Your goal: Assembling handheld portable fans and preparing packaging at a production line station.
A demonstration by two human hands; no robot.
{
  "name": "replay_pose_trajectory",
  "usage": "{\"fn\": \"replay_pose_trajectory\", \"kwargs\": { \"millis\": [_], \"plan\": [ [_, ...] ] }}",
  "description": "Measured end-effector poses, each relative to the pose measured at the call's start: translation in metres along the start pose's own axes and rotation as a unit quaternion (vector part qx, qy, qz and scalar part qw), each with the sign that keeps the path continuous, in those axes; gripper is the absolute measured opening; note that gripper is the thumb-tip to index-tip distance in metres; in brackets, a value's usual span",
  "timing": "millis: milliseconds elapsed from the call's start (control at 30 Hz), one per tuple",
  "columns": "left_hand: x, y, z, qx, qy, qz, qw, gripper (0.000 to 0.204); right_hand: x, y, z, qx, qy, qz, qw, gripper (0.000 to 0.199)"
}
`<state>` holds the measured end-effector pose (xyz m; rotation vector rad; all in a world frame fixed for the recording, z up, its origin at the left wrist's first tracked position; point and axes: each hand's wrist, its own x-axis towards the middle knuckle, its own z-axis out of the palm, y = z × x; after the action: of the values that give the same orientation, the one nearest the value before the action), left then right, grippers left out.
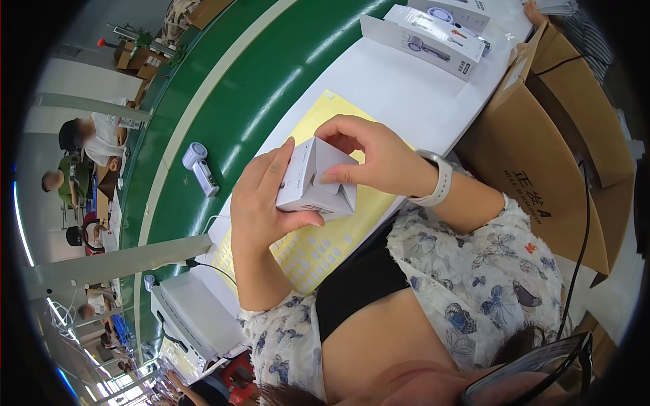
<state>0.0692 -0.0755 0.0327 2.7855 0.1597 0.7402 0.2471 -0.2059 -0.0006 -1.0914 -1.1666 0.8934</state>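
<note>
A small white carton box (303, 177) is held up in front of me, tilted, with one end facing me. My left hand (261, 193) grips it from the left side, fingers along the far face and thumb under the lower edge. At that end, the thumb of my right hand (365, 152) presses on a flap, while its fingers curl over the far right edge, their tips partly hidden. Below the box lies a yellow sheet (332, 111) with rows of white oval stickers (315, 260). What the box contains is hidden.
A lilac handheld fan (201, 169) lies on the green conveyor belt (233, 101). Printed white boxes (433, 44) stand at the table's far end. A big open brown carton (542, 155) is at my right. A metal post (122, 264) and a white case (193, 314) are at left.
</note>
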Motion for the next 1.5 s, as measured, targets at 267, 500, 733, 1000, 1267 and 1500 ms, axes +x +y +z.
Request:
{"fn": "replay_pose_trajectory", "kwargs": {
  "millis": [267,500,733,1000,1267,1500],
  "plan": [
    [0.001,0.001,0.002,0.010,0.009,-0.004,1.000,0.104,0.001,0.011,0.002,-0.026,-0.008,0.000,1.000,0.046],
    [-0.002,-0.001,0.009,0.018,0.026,0.003,1.000,0.101,-0.001,0.005,0.004,-0.087,0.040,-0.027,0.995,0.040],
    [0.000,-0.004,0.015,0.001,0.006,-0.017,1.000,0.103,0.000,0.008,0.002,-0.123,0.065,-0.039,0.989,0.040],
    [0.006,0.004,0.008,-0.071,-0.033,0.010,0.997,0.109,-0.002,0.010,0.006,-0.093,0.051,-0.038,0.994,0.039],
    [0.000,0.005,0.001,-0.060,-0.043,-0.038,0.997,0.107,0.000,0.005,0.001,-0.055,0.019,-0.042,0.997,0.039],
    [0.002,0.007,0.002,-0.014,-0.033,-0.031,0.999,0.101,-0.004,0.009,-0.004,-0.097,-0.014,-0.059,0.993,0.058]
  ]
}}
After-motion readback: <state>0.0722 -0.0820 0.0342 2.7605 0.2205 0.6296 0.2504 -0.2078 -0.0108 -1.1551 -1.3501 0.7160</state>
